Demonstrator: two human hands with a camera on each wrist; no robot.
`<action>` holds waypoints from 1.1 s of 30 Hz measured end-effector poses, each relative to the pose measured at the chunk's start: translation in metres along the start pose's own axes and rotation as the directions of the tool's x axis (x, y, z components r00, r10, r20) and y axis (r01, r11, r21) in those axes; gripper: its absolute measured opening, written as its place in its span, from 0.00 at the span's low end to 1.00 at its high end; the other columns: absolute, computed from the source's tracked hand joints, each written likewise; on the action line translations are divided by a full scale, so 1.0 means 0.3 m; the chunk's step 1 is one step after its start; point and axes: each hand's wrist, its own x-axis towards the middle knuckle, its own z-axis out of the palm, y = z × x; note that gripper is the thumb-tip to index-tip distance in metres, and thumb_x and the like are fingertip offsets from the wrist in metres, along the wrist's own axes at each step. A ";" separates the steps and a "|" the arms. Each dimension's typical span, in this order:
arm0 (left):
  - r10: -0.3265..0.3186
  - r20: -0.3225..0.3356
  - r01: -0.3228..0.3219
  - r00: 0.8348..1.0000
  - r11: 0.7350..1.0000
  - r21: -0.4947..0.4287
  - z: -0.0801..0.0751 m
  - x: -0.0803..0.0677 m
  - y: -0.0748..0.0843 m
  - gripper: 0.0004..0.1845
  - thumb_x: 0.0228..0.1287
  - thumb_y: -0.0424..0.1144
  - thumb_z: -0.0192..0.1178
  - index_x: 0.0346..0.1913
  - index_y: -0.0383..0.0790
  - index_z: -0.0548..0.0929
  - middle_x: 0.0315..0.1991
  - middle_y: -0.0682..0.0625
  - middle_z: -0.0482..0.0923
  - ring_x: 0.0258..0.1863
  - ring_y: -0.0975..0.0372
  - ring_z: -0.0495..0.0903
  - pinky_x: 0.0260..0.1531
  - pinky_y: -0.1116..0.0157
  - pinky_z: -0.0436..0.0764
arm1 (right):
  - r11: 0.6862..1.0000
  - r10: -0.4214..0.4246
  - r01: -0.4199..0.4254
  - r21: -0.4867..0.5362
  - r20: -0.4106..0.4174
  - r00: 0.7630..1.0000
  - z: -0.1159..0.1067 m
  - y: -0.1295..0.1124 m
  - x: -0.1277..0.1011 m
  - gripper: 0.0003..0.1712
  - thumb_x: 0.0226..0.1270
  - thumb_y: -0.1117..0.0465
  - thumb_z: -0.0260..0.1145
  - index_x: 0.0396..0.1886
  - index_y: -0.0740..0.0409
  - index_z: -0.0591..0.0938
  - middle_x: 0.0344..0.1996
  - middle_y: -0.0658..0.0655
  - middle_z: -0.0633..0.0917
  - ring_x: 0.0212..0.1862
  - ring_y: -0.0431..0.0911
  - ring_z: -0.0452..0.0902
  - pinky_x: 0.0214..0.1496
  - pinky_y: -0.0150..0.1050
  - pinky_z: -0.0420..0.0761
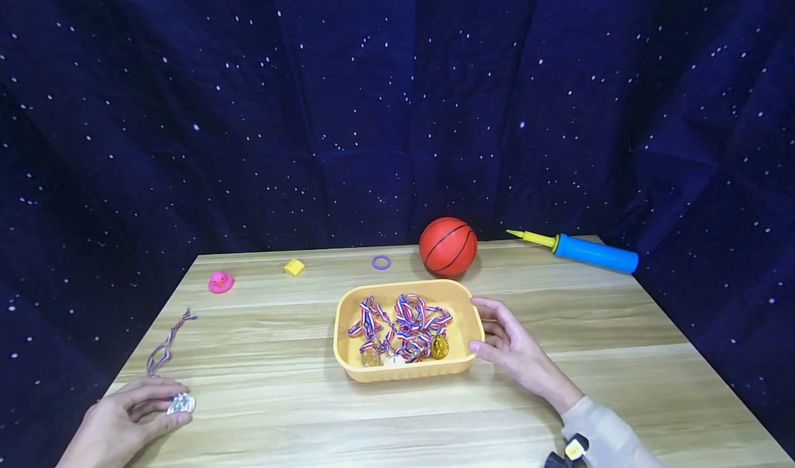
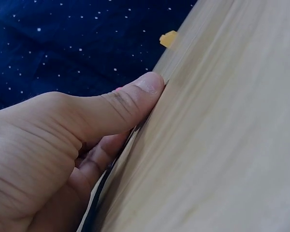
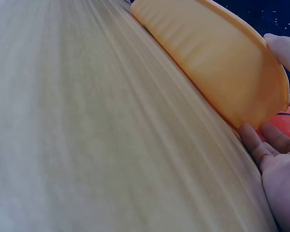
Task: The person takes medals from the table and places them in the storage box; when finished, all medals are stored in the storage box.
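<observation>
At the table's left front, my left hand [image 1: 127, 413] pinches a silver medal [image 1: 181, 404] between thumb and fingers. A striped ribbon [image 1: 163, 351] trails away from it across the wood. The left wrist view shows the thumb [image 2: 130, 99] low by the tabletop, with the medal hidden. My right hand [image 1: 512, 347] holds the right end of a yellow plastic basket [image 1: 404, 371], its thumb on the rim and its other fingers against the outer wall. Inside the basket lie several medals, among them a gold one [image 1: 439, 346], with tangled red, white and blue ribbons [image 1: 413, 319].
Behind the basket sits a red basketball [image 1: 448, 246], with a blue and yellow hand pump [image 1: 593, 252] at the back right. A purple ring [image 1: 381, 262], a yellow block [image 1: 295, 268] and a pink rubber duck [image 1: 220, 282] lie toward the back left. A dark starry curtain [image 1: 373, 109] hangs behind.
</observation>
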 end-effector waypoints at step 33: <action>-0.102 -0.050 0.105 0.994 0.992 0.063 0.016 0.023 0.109 0.04 0.76 0.37 0.74 0.40 0.48 0.95 0.34 0.62 0.92 0.31 0.74 0.85 0.29 0.74 0.77 | 1.000 -0.022 0.022 -0.002 0.001 1.000 -0.001 0.010 0.003 0.44 0.76 0.68 0.75 0.85 0.59 0.65 0.74 0.73 0.73 0.68 0.67 0.78 0.67 0.36 0.86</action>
